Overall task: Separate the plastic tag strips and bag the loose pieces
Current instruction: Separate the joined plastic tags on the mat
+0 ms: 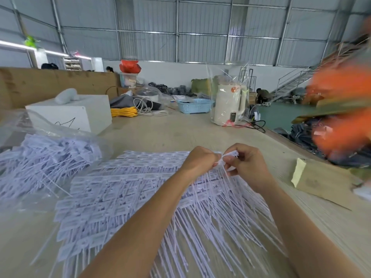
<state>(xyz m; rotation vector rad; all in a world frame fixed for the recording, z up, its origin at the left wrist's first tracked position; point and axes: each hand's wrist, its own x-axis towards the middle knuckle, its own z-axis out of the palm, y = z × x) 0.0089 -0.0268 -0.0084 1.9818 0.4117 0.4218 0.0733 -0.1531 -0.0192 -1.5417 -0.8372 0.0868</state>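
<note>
A wide heap of white plastic tag strips covers the table in front of me, their thin tails pointing toward me. My left hand grips a bunch of strips at its top edge. Just to its right, my right hand pinches the head of one white tag from that bunch. The two hands almost touch. At the left lies a clear plastic bag holding several loose tag pieces.
A white box stands behind the bag. Farther back are a yellow cord coil, a blue basket and a white kettle in clear wrap. A brown paper packet lies right of my hands. The table's right edge runs behind it.
</note>
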